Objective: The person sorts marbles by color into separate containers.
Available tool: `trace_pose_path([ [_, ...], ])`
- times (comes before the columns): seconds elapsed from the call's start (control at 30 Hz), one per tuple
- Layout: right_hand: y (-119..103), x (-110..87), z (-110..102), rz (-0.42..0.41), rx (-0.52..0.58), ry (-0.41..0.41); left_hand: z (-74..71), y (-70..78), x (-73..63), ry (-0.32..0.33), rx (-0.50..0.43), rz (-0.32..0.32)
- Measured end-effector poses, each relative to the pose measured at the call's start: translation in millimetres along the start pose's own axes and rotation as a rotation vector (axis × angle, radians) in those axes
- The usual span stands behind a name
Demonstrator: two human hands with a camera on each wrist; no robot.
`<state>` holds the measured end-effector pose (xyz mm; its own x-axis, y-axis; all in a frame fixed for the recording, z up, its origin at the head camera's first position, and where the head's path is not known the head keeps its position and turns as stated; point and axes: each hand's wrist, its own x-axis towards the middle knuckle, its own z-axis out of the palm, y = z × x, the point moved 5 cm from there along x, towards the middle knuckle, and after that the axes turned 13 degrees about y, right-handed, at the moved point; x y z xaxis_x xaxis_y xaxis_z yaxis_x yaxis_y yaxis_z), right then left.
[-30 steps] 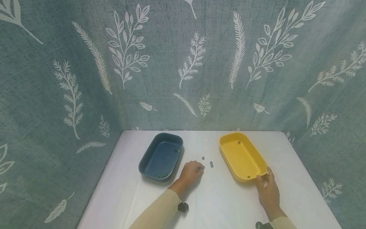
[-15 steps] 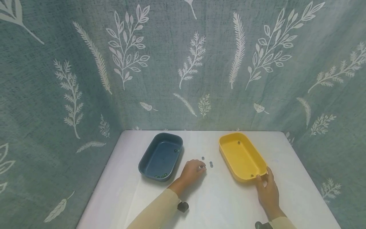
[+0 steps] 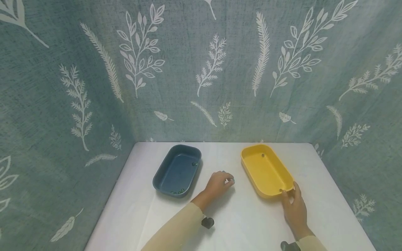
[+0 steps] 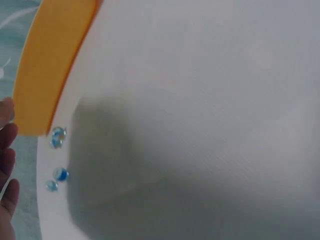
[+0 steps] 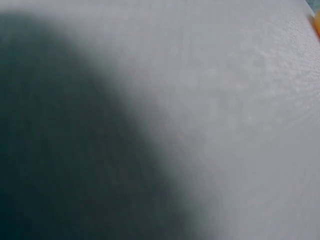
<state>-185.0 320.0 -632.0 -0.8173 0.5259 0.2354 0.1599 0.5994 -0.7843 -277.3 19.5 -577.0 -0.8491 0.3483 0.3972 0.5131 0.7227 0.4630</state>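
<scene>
My left hand reaches over the white table with its thumb and fingers bent and a gap between them. Small blue marbles lie in two close groups on the table in the left wrist view, apart from the fingers at the left edge. In the head view the hand partly hides them. My right hand grips the near right corner of a yellow tray, thumb on the rim. One small marble sits at the tray's far end, another close to the thumb.
A dark blue tray stands on the left with several green marbles inside. The white table ends at a leaf-patterned cloth behind and at the sides. Mostly blurred table surface fills the right wrist view.
My left hand has moved right and slightly away from me, over the marbles. The near marble in the yellow tray has rolled right towards my right thumb. The right hand stays in place.
</scene>
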Motion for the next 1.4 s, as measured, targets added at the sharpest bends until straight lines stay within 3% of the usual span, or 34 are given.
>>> trace_pose_path([
  [0.13, 1.1, 0.8, 1.7, 0.010, -0.006, -0.005, 1.6, 6.0, 4.1, 0.006, -0.009, 0.034],
  [0.43, 1.3, 2.0, 0.6, -0.011, 0.005, -0.004, 10.1, 22.0, 13.3, -0.002, -0.013, 0.041],
  [0.9, 1.1, 0.5, 1.7, 0.001, -0.021, -0.004, 19.7, 47.4, 18.1, -0.064, -0.034, 0.043],
  [1.4, 1.2, 0.1, 1.7, -0.006, -0.032, 0.004, 31.3, 63.3, 22.0, -0.035, -0.002, 0.114],
])
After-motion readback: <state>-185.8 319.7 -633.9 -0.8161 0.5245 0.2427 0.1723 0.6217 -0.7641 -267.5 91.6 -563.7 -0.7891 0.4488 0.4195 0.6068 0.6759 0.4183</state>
